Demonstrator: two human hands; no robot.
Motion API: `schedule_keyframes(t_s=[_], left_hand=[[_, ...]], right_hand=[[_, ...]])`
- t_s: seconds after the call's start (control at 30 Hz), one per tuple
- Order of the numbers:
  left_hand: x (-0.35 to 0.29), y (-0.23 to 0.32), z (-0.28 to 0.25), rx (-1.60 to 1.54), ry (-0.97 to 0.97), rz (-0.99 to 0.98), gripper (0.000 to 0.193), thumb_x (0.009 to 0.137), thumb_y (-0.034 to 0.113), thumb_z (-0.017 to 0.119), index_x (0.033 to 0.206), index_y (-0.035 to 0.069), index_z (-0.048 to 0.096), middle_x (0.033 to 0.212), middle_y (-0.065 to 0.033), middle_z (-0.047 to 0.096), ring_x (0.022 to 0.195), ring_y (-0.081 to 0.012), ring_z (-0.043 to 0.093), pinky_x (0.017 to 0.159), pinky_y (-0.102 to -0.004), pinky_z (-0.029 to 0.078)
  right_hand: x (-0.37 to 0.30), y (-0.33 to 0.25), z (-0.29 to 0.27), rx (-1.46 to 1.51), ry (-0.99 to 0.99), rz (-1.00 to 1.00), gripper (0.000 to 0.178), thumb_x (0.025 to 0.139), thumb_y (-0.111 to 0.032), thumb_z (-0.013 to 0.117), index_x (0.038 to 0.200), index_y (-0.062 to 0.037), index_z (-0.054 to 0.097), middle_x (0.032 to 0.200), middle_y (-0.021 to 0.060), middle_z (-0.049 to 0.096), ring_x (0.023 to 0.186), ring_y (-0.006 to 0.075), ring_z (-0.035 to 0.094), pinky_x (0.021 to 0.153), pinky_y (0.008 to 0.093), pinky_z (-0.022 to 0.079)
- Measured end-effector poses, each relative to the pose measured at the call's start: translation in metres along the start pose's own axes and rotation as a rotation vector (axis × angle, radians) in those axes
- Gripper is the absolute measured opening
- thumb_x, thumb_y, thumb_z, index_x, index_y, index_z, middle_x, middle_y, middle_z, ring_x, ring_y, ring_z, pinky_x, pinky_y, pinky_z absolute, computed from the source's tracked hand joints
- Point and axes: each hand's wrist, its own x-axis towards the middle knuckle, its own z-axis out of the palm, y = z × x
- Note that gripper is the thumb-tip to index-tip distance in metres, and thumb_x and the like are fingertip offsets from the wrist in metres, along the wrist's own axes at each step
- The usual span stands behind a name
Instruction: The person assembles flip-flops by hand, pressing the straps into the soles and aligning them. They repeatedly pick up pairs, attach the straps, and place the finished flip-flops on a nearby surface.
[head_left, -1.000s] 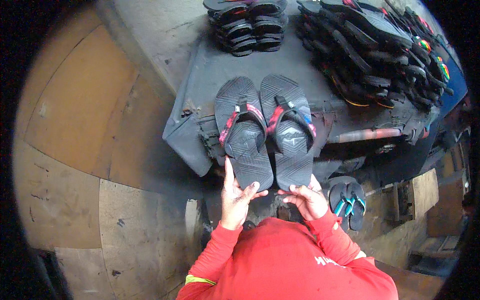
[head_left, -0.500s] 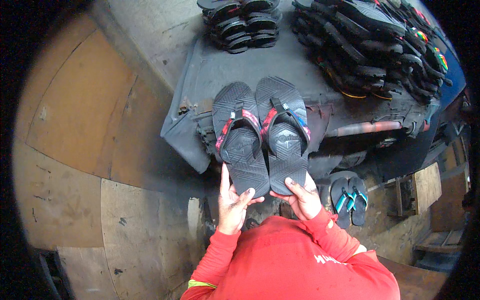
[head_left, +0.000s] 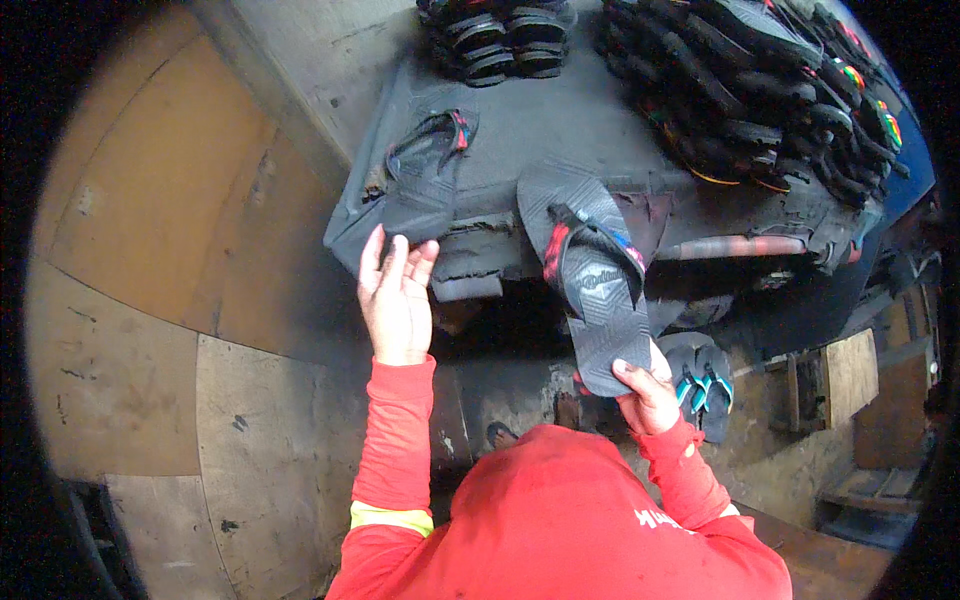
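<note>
two loose dark sandals [head_left: 600, 290], two sandal stacks [head_left: 500, 40], two hands [head_left: 398, 300]

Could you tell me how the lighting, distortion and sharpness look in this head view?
Head view: fisheye bends the floor boards near a black rim; even, soft light without glare; deep shadow under the bench; left hand and right hand look fairly sharp.
</note>
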Motion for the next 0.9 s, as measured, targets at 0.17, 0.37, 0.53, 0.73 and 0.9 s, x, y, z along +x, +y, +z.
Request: schedule_keyframes(t_s=[0.17, 0.37, 0.53, 0.73, 0.9], left_hand=[[-0.006, 0.002, -0.021, -0.010, 0.060, -0.114, 0.047, 0.101, 0.022, 0.055, 0.138, -0.003, 0.039, 0.108, -0.0207, 0.063, 0.094, -0.0299, 0.067, 0.087, -0.0437, 0.057], [-0.008, 0.009, -0.027, 0.118, 0.058, -0.134, 0.057, 0.101, 0.044, 0.051, 0.134, -0.001, 0.038, 0.108, -0.0228, 0.062, 0.092, -0.0342, 0.068, 0.073, -0.0455, 0.060], [0.007, 0.028, -0.007, 0.208, 0.011, -0.156, 0.069, 0.098, 0.050, 0.054, 0.136, -0.002, 0.029, 0.120, -0.0306, 0.053, 0.097, -0.0430, 0.066, 0.075, -0.0500, 0.060], [0.036, 0.017, -0.002, 0.362, -0.193, -0.105, 0.037, 0.097, 0.016, 0.062, 0.125, -0.006, 0.051, 0.126, -0.0190, 0.055, 0.111, -0.0312, 0.059, 0.094, -0.0482, 0.054], [0.027, -0.016, -0.020, 0.469, -0.195, -0.087, 0.043, 0.094, 0.007, 0.061, 0.132, -0.006, 0.046, 0.124, -0.0175, 0.056, 0.112, -0.0278, 0.058, 0.097, -0.0491, 0.051]], right_hand=[[-0.036, 0.002, -0.028, -0.103, 0.068, 0.055, 0.052, 0.083, -0.009, 0.067, 0.131, -0.0002, 0.051, 0.123, 0.0092, 0.061, 0.113, 0.0194, 0.058, 0.102, 0.0342, 0.042], [-0.056, 0.010, -0.040, -0.217, 0.102, 0.104, 0.053, 0.082, -0.011, 0.069, 0.131, -0.0011, 0.050, 0.121, 0.0065, 0.061, 0.112, 0.0175, 0.056, 0.100, 0.0334, 0.043], [-0.064, 0.020, -0.055, -0.212, 0.112, 0.107, 0.053, 0.084, -0.015, 0.071, 0.131, -0.0021, 0.050, 0.120, 0.0065, 0.061, 0.112, 0.0167, 0.055, 0.100, 0.0339, 0.042], [-0.096, 0.063, -0.112, -0.088, 0.205, 0.030, 0.042, 0.089, -0.009, 0.067, 0.129, -0.0031, 0.053, 0.121, 0.0039, 0.062, 0.113, 0.0125, 0.055, 0.101, 0.0300, 0.042], [-0.142, 0.092, -0.152, 0.187, 0.439, -0.029, 0.041, 0.094, -0.014, 0.063, 0.132, -0.0046, 0.049, 0.124, 0.0088, 0.061, 0.113, 0.0213, 0.060, 0.094, 0.0373, 0.051]])
